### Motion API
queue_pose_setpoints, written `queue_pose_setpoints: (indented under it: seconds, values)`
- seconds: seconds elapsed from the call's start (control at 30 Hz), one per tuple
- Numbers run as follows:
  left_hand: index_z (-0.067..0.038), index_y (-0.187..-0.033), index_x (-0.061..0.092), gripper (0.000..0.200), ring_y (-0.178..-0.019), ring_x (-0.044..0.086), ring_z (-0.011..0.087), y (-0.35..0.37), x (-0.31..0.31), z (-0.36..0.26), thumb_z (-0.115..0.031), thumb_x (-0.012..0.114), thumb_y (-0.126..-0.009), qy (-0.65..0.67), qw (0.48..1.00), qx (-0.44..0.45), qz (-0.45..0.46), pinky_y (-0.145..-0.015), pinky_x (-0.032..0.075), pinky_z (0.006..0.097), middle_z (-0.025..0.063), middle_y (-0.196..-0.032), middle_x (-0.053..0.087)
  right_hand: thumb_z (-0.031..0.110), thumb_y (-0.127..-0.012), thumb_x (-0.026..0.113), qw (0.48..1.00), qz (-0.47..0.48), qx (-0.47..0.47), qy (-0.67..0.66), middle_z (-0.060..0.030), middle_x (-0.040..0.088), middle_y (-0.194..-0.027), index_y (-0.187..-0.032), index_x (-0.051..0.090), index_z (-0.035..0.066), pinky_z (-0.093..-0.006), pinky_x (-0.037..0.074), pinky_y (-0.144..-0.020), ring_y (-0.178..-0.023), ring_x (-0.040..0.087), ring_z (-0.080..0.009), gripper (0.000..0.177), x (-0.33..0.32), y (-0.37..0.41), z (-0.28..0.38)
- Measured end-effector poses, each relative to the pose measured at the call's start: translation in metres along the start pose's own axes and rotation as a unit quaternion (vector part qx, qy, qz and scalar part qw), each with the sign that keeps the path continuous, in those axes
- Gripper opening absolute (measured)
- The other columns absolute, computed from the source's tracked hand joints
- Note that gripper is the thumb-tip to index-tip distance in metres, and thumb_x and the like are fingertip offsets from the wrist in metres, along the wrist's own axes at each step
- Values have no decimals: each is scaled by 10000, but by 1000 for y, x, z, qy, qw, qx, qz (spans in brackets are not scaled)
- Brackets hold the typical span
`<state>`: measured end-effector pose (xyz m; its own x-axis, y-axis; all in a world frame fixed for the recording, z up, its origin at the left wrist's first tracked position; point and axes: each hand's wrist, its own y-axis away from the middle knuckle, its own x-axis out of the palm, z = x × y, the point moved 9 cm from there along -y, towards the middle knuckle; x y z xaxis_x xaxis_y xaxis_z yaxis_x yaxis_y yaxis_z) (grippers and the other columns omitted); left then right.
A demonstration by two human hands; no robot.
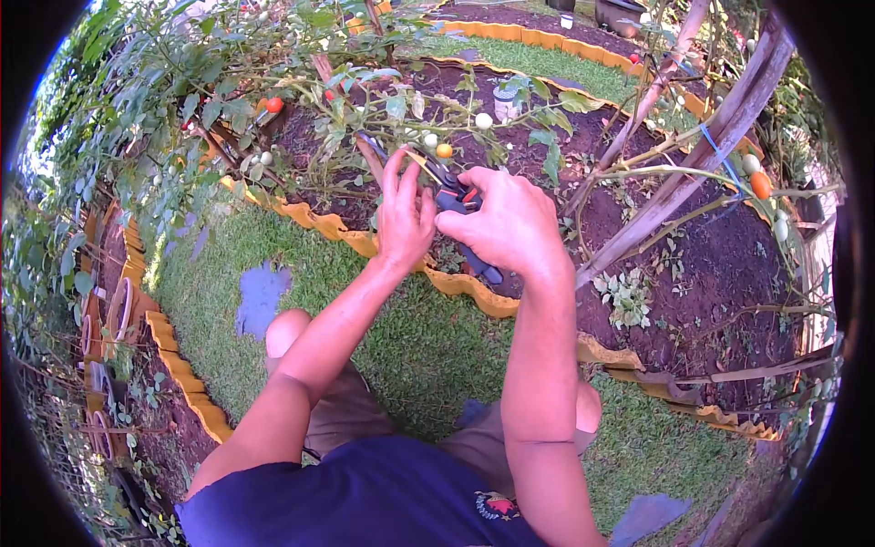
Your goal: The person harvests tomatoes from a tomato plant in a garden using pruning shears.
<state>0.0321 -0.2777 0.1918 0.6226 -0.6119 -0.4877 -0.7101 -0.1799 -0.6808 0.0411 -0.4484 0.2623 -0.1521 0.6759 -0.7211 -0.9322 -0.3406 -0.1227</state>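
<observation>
My right hand [510,219] is closed around pruning shears [453,196] with dark handles and red parts. Their blades point up and left into a tomato plant [383,114]. Close beside the blades, my left hand [406,219] reaches up among the stems with its fingers bent. What it grips is hidden by the fingers and foliage. An orange tomato [444,150] hangs just above the shears, and a pale green tomato [483,120] is a little higher to the right. A wooden stake [369,159] stands behind my left fingertips.
Yellow wavy edging [469,290] separates the soil bed [693,283] from the grass [365,337]. Wooden poles [674,173] lean at the right, tied with blue string [720,155]. Red tomatoes [273,105] hang at the left. Stepping stones [262,296] lie in the grass.
</observation>
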Motion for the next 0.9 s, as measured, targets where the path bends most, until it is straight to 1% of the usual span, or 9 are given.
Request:
queue_pose_setpoints:
  seconds: [0.07, 0.1, 0.2, 0.4, 0.5, 0.6, 0.7, 0.8, 0.9]
  values:
    - [57, -1398, 498, 531, -1077, 674, 389, -6, -2, -6, 19, 611, -881, -49, 998, 31, -12, -783, 595, 435, 224, -1583, 340, 424, -703, 708, 1000, 4, 18, 21, -196, 759, -962, -1179, 745, 72, -454, 564, -881, -944, 735, -377, 593, 10, -6, 3]
    - [57, -1431, 473, 605, -1189, 624, 445, -9, -2, -10, -12, 646, -856, -72, 996, 55, -20, -807, 596, 467, 225, -1602, 321, 417, -699, 690, 1000, -15, 11, 15, -220, 751, -959, -1144, 745, 48, -473, 561, -884, -944, 725, -405, 581, 14, -9, 5]
    - [50, -1461, 442, 692, -1201, 617, 451, -17, 3, -1, -67, 694, -827, -81, 996, 5, 23, -814, 597, 477, 220, -1599, 325, 404, -698, 689, 999, -28, 22, -1, -238, 744, -937, -1106, 741, 19, -487, 559, -872, -933, 724, -414, 563, 23, -12, 7]
    - [29, -1503, 395, 790, -1218, 613, 420, -24, 3, 3, -136, 725, -805, -97, 994, 43, 26, -814, 599, 481, 201, -1599, 331, 396, -705, 681, 998, -55, 33, -22, -258, 738, -909, -1061, 732, 2, -498, 559, -863, -920, 728, -416, 533, 30, -16, 9]
    - [39, -1504, 388, 794, -1262, 585, 409, -25, 2, 4, -141, 724, -807, -78, 995, 5, 57, -836, 595, 483, 194, -1599, 333, 391, -713, 681, 997, -64, 24, -43, -250, 738, -885, -1057, 730, 7, -501, 565, -842, -897, 731, -416, 518, 32, -18, 12]
    - [-50, -1495, 482, 687, -1326, 566, 355, -23, -1, 0, -203, 705, -863, -64, 997, -12, 34, -1050, 514, 447, 169, -1589, 378, 392, -718, 685, 996, -72, 16, -45, -245, 738, -876, -1057, 733, 9, -503, 569, -828, -882, 733, -415, 514, 35, -20, 10]
    - [-59, -1479, 498, 669, -1325, 567, 359, -19, 1, 2, -207, 719, -865, -57, 998, -10, 24, -1052, 511, 432, 165, -1564, 408, 374, -696, 694, 994, -82, 12, -78, -242, 740, -885, -1052, 742, 18, -497, 573, -823, -875, 734, -409, 507, 35, -20, 8]
    - [-53, -1416, 548, 598, -1295, 588, 345, 2, 11, 10, -198, 729, -864, -95, 995, -12, 33, -1056, 500, 413, 171, -1506, 468, 373, -661, 698, 999, -23, 15, -31, -238, 743, -893, -1027, 759, 22, -481, 575, -833, -862, 736, -403, 511, 26, -15, 6]
    - [68, -1413, 480, 606, -1312, 519, 497, 47, 41, 24, -86, 687, -865, 88, 994, -15, 70, -1034, 495, 488, 326, -1481, 428, 410, -624, 705, 996, 78, 27, 27, -234, 746, -914, -1024, 773, 21, -451, 573, -860, -894, 739, -392, 563, 4, -1, -1]
